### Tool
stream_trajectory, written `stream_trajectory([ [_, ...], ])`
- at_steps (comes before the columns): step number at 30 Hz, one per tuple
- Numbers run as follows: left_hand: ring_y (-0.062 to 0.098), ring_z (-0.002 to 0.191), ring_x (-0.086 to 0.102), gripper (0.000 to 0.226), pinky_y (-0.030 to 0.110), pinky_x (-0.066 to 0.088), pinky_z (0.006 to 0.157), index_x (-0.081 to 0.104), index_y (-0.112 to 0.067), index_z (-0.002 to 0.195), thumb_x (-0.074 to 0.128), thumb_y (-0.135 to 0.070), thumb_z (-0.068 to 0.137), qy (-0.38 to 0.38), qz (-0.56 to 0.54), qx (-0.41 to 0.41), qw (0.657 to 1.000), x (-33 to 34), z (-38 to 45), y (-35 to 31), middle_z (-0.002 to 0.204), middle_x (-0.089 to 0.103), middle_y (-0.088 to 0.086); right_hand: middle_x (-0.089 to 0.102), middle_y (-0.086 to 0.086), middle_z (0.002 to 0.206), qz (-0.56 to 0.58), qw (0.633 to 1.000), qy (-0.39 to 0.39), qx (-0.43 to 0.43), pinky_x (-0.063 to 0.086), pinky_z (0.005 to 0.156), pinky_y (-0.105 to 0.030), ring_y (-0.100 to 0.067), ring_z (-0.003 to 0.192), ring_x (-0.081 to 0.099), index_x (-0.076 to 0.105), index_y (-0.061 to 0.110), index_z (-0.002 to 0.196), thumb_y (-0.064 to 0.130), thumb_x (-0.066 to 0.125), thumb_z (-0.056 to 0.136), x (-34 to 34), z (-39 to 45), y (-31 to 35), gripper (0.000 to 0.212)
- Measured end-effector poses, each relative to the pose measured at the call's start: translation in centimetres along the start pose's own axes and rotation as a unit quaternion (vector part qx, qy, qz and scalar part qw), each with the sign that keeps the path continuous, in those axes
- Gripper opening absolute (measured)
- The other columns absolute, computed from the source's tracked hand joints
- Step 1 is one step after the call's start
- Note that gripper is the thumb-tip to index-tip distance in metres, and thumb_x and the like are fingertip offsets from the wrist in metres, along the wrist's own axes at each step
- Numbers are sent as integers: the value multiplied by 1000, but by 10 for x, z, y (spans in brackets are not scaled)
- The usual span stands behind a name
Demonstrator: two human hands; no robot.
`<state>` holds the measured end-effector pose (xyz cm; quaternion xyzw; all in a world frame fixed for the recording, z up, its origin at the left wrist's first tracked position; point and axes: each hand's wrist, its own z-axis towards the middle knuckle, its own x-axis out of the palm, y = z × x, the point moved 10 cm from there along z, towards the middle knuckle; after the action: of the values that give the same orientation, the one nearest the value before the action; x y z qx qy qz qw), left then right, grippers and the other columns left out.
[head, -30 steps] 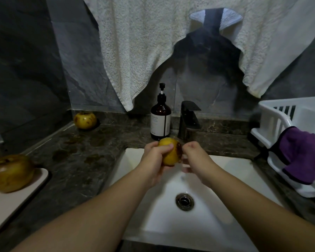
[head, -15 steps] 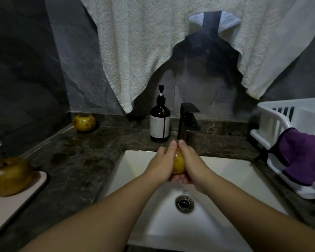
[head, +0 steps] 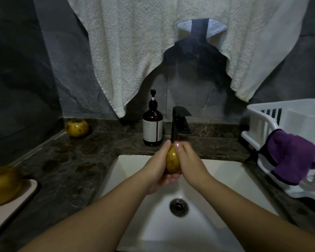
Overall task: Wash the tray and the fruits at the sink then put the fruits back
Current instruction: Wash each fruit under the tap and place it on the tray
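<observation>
Head view at the sink (head: pixel 127 160). A second earlier the left hand (head: pixel 157 166) alone gripped the yellow fruit (head: pixel 173 161) while the right hand (head: pixel 188 163) hung just beside it; now both hands enclose the fruit, palms facing, left fingers curled beneath it and right fingers pressed together along its far side. The fruit has turned from lying sideways to standing on end between the palms, directly below the black tap (head: pixel 180 122) and above the basin's back edge. This suggests a rubbing stroke is in progress; whether water is running cannot be told.

Containers: the basin holds only its drain (head: pixel 179 207). The tray (head: pixel 13 210), at the counter's front left edge, carries one brownish fruit (head: pixel 2 186) at its far end. A third fruit (head: pixel 76 128) sits loose in the counter's back left corner. The white rack (head: pixel 262 124) on the right edge has a purple cloth (head: pixel 295 157) draped over its rim; its other contents are unclear. A soap bottle (head: pixel 152 124) stands just left of the tap.

By this layout, at least the back-corner fruit remains to be returned to the tray.
</observation>
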<state>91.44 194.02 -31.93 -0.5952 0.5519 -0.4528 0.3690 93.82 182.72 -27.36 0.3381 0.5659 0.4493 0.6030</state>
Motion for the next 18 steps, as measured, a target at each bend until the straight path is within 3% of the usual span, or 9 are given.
stream_trajectory([
  [2, 29, 85, 77, 56, 34, 59, 67, 54, -34, 126, 56, -76, 90, -20, 26, 47, 998, -1, 4, -7, 111, 74, 17, 62, -13, 117, 75, 985, 42, 147, 51, 74, -36, -29, 103, 64, 50, 32, 131, 70, 26, 101, 10, -3, -23, 54],
  [3, 32, 90, 78, 51, 35, 59, 69, 52, -35, 125, 56, -73, 92, -21, 16, 45, 999, -1, 4, -6, 113, 73, 19, 63, -13, 115, 46, 984, 56, 162, 49, 69, -33, -29, 100, 64, 49, 31, 130, 69, 24, 102, 11, -4, -22, 54],
  [5, 30, 83, 77, 47, 34, 58, 67, 52, -35, 123, 57, -71, 93, -14, -2, 26, 1000, 1, 7, -3, 111, 72, 20, 61, -10, 111, -7, 990, 55, 128, 47, 66, -32, -25, 96, 61, 50, 29, 128, 61, 26, 106, 3, 2, -14, 45],
  [9, 20, 61, 70, 51, 29, 58, 58, 60, -32, 124, 59, -71, 92, -16, -26, -3, 1000, 0, 7, 2, 104, 72, 17, 63, -5, 99, 48, 995, -47, 71, 47, 65, -33, -20, 84, 61, 57, 25, 127, 38, 35, 109, -47, 24, 1, 31],
  [14, 18, 54, 65, 58, 25, 52, 57, 62, -25, 116, 56, -75, 88, -47, 30, -50, 997, -4, 7, 3, 91, 69, 14, 61, 18, 112, -10, 994, -97, -49, 50, 78, -31, -7, 103, 59, 57, 45, 122, 48, 50, 99, -77, 43, 38, 24],
  [18, 18, 48, 63, 61, 24, 49, 55, 64, -21, 113, 55, -75, 86, -69, 43, -63, 995, -3, 10, 3, 84, 69, 14, 61, 8, 123, -117, 986, -82, -82, 49, 88, -34, -11, 109, 58, 62, 38, 123, 51, 54, 96, -71, 53, 51, 31],
])
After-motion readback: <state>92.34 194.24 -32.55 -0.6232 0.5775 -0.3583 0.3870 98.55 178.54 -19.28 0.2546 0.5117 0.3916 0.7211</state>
